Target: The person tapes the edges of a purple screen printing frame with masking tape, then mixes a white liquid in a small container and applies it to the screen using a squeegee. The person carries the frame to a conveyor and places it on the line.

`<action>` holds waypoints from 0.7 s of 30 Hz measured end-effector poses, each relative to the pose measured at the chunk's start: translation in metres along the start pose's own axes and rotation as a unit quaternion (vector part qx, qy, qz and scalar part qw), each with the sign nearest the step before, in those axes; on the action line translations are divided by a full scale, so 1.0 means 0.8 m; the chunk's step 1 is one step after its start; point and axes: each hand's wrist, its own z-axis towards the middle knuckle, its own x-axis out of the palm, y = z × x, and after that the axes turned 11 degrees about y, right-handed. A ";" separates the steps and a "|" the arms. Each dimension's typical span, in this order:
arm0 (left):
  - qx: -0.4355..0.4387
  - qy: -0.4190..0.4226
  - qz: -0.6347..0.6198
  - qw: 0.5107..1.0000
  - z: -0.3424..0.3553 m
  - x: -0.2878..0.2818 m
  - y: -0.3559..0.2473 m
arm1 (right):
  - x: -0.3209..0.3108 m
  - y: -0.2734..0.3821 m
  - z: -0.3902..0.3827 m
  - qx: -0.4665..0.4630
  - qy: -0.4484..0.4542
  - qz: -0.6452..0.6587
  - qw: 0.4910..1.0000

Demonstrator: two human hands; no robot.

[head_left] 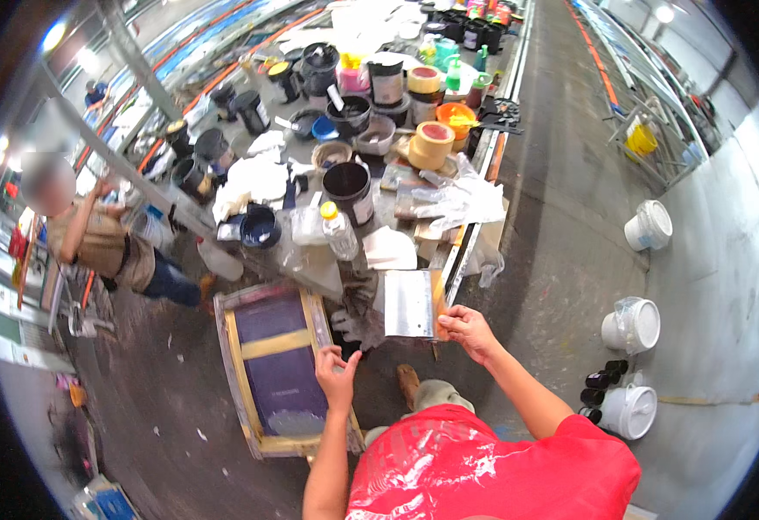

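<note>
My right hand (pixel 469 334) pinches the orange edge of a flat silver sheet (pixel 410 305) between thumb and fingers. The sheet is held out over the near end of the cluttered table; whether it is a scraper or a card I cannot tell. Empty, with thumb and fingers apart, my left hand (pixel 337 378) is raised over the right side of a screen-printing frame (pixel 280 386). That frame has dark purple mesh with yellowish tape across it, and it leans at a tilt beside the table. Grey gloves (pixel 358 325) hang at the table's end, between my hands.
On the table, a clear bottle with a yellow cap (pixel 339 232) stands near a black bucket (pixel 348 186), tape rolls (pixel 430 146) and crumpled plastic (pixel 470 192). White buckets (pixel 631 324) line the right wall. At the left, another person (pixel 102 234) stands by a post.
</note>
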 end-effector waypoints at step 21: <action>-0.031 -0.221 0.160 0.962 -0.222 -0.118 -0.020 | 0.269 -0.069 0.291 -0.262 -0.031 -0.756 0.599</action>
